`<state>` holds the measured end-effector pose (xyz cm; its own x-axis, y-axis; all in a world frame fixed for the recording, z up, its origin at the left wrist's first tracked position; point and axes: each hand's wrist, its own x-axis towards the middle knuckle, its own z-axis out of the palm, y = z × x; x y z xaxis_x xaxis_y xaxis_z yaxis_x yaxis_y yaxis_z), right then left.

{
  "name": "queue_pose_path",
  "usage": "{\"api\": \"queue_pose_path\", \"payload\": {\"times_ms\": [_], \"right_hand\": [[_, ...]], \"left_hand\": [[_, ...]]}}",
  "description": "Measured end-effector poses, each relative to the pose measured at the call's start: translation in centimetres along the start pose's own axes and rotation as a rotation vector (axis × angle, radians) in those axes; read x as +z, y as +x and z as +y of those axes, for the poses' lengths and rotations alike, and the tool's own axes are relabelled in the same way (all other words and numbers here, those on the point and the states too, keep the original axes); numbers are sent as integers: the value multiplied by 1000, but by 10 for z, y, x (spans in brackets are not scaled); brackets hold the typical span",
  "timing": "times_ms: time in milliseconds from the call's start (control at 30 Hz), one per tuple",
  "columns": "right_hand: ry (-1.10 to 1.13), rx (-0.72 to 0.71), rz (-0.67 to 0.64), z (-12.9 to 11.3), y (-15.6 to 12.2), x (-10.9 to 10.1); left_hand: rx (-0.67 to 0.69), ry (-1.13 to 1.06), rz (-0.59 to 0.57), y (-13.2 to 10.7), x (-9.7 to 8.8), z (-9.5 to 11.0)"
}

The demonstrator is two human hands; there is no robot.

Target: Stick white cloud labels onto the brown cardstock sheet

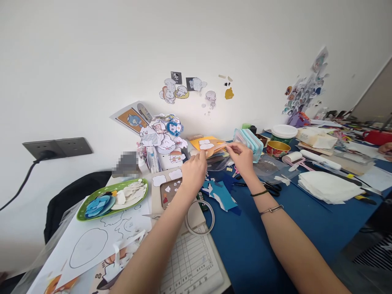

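Note:
My left hand point(196, 168) is closed with its fingertips at the near left edge of an orange sheet point(218, 146). At the sheet's right end, thumb and fingers of my right hand point(242, 157) pinch its edge. Pale cut-out shapes point(206, 144) show at the sheet's left side. Just below the hands, blue paper scraps point(221, 194) lie on the blue table cover point(245, 237). Under my left forearm sit a brown tray point(168, 192) with small cut pieces and a roll of tape point(187, 222).
A green dish point(141, 196) of blue and white pieces stands at left. Behind my right hand are clear plastic boxes point(255, 143) and a red-gold tin point(278, 148). White sheets point(329, 185) are stacked at right. Paper figures point(163, 136) lean against the wall. Another person's hand point(385, 150) shows far right.

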<state>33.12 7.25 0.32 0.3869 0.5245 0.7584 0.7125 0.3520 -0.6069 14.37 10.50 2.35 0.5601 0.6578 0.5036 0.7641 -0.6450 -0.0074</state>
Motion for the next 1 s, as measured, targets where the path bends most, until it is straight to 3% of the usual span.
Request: {"api": "queue_pose_path", "payload": {"times_ms": [233, 600, 1000], "right_hand": [[42, 187, -60, 0, -6, -8], [-61, 571, -238, 9, -17, -17], [-86, 746, -322, 5, -13, -16]], "left_hand": [[175, -7, 46, -8, 9, 9], [135, 35, -23, -34, 28, 26], [143, 45, -121, -36, 33, 28]]}}
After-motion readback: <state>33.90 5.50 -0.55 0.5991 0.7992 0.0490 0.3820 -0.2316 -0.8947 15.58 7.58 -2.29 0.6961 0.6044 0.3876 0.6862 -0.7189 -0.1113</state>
